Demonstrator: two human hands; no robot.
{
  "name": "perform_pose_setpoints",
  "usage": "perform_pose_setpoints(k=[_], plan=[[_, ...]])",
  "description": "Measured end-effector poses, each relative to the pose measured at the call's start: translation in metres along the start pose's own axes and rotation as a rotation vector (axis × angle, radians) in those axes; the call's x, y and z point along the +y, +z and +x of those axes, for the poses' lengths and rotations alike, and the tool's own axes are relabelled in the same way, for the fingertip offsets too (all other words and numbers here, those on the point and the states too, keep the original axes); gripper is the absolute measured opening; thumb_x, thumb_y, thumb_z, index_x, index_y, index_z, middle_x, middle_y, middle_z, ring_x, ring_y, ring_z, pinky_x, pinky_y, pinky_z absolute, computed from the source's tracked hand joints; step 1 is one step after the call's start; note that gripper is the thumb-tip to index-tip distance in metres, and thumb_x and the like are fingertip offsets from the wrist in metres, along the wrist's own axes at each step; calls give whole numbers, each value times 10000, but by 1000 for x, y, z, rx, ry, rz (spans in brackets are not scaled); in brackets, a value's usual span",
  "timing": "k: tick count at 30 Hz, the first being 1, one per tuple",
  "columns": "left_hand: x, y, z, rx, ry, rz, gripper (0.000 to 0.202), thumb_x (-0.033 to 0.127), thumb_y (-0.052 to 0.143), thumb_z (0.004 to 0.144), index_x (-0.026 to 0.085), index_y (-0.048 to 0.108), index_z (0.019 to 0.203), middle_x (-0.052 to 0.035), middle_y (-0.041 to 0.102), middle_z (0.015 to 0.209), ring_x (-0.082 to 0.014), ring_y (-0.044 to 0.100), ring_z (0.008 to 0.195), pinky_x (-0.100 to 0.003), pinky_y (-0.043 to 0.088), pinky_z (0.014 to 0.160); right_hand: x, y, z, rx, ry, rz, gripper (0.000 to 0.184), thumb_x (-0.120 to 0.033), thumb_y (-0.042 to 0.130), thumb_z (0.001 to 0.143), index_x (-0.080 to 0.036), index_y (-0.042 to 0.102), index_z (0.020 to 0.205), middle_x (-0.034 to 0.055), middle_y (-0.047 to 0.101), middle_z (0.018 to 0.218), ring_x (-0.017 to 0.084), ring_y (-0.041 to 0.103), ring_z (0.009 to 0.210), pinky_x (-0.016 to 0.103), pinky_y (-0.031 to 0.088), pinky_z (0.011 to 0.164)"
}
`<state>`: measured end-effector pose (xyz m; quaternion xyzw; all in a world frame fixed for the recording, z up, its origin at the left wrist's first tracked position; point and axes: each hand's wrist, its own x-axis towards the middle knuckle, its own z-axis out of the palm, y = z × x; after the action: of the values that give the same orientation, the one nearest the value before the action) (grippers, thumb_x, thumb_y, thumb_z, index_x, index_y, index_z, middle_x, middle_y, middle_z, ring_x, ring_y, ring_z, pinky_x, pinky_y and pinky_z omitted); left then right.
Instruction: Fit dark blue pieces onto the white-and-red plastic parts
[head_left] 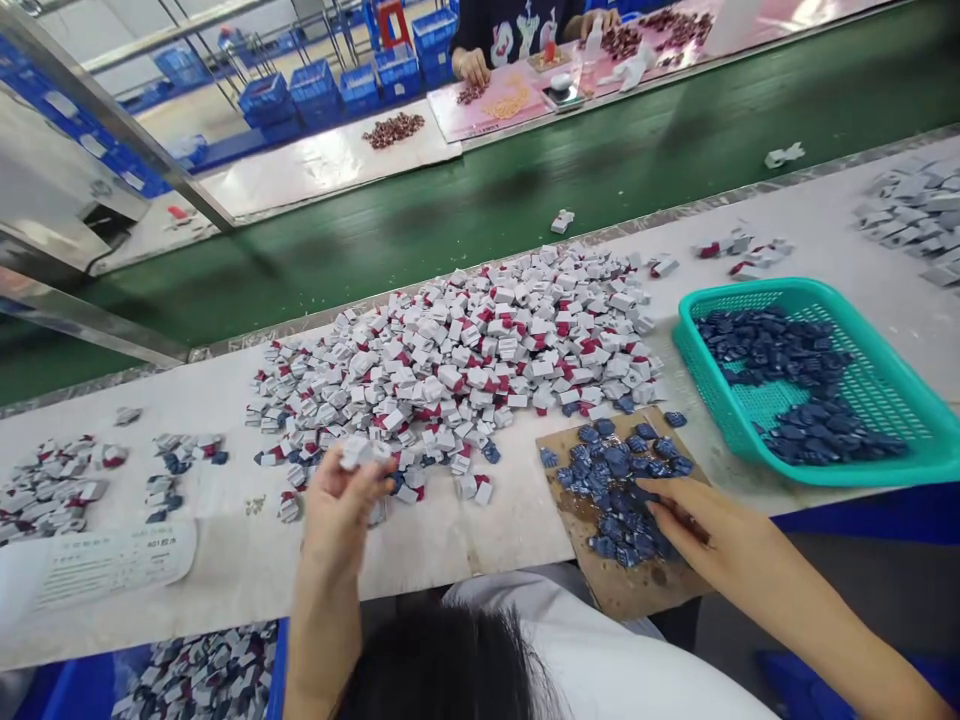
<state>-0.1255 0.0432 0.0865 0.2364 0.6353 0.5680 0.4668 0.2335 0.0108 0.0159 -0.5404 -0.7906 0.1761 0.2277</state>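
My left hand point(341, 505) is raised over the near edge of the big pile, its thumb and fingers pinching a small light-grey plastic piece point(360, 452). Below and behind it spreads the pile of grey pieces with dark red parts point(480, 350). My right hand point(694, 525) reaches down to a heap of small dark blue pieces point(615, 465) on a brown board point(637, 597). Its thumb and fingers are closed at the heap, apparently on one dark blue piece; the fingers partly hide it.
A green basket point(817, 290) holds more dark blue pieces. Small groups of grey pieces point(52, 485) and a white bottle point(97, 570) lie at left. A blue bin point(279, 670) of pieces stands below. Beyond the green conveyor belt point(375, 230), another person's hand point(474, 68) works over a pink surface.
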Motion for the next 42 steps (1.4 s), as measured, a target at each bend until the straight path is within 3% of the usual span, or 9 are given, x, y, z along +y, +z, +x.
perform_pose_setpoints(k=[3, 5, 9, 14, 24, 29, 32, 36, 42], plan=[[-35, 14, -28, -47, -161, -47, 529, 417, 902, 479, 169, 605, 839, 10, 683, 746, -136, 685, 662, -172, 542, 530, 1, -8, 5, 15, -25, -91, 209, -291, 415, 977, -187, 582, 1048, 50, 686, 899, 184, 678, 718, 283, 530, 597], [-46, 25, -36, -124, -230, -48, 527, 407, 904, 486, 162, 599, 838, 8, 683, 741, -134, 683, 654, -176, 539, 527, 0, -12, 7, 9, -47, -120, 195, -290, 411, 975, -188, 565, 1038, 53, 683, 896, 184, 676, 706, 280, 515, 577], [-47, 40, -40, -301, -305, -24, 535, 401, 914, 487, 152, 587, 829, 16, 673, 711, -136, 688, 636, -186, 539, 535, 1, -11, 5, -130, -68, -116, 191, -272, 373, 977, -199, 548, 1002, 54, 678, 897, 191, 670, 723, 294, 505, 599], [-51, 52, -43, -432, -357, -37, 523, 422, 904, 516, 145, 581, 820, -2, 682, 703, -136, 683, 660, -187, 538, 536, 0, -8, 4, -286, 20, -130, 199, -231, 361, 944, -213, 559, 946, 67, 662, 916, 201, 649, 740, 292, 474, 594], [-62, 69, -53, -494, -365, -88, 495, 372, 909, 517, 144, 578, 805, 9, 645, 759, -101, 605, 680, -193, 524, 536, 2, -5, 8, -271, -147, -250, 173, -184, 346, 932, -205, 518, 922, 41, 605, 819, 193, 616, 680, 299, 410, 545], [-64, 83, -54, -605, -371, -101, 484, 365, 911, 515, 149, 599, 816, -5, 684, 775, -104, 639, 691, -209, 504, 629, 2, -11, 18, -295, -69, -120, 170, -204, 382, 910, -210, 550, 891, 44, 627, 817, 185, 619, 685, 291, 449, 568], [-62, 93, -56, -631, -355, -122, 490, 353, 920, 492, 158, 599, 806, -8, 703, 782, -100, 644, 707, -213, 490, 684, -7, -22, 23, -209, 46, 56, 177, -296, 437, 924, -218, 592, 957, 14, 608, 718, 160, 589, 589, 267, 468, 518], [-59, 100, -61, -619, -312, -170, 475, 336, 921, 491, 171, 588, 786, -6, 702, 766, -109, 644, 715, -227, 495, 713, -44, -32, 28, 59, 207, 275, 238, -416, 567, 893, -219, 640, 1006, 13, 634, 712, 146, 611, 594, 222, 501, 486], [-57, 97, -67, -591, -198, -198, 428, 316, 906, 528, 184, 574, 763, -16, 708, 765, -144, 664, 738, -251, 521, 705, -91, -26, 35, 202, 149, 393, 139, -299, 590, 884, -222, 645, 985, 2, 654, 743, 120, 629, 592, 193, 533, 537]])
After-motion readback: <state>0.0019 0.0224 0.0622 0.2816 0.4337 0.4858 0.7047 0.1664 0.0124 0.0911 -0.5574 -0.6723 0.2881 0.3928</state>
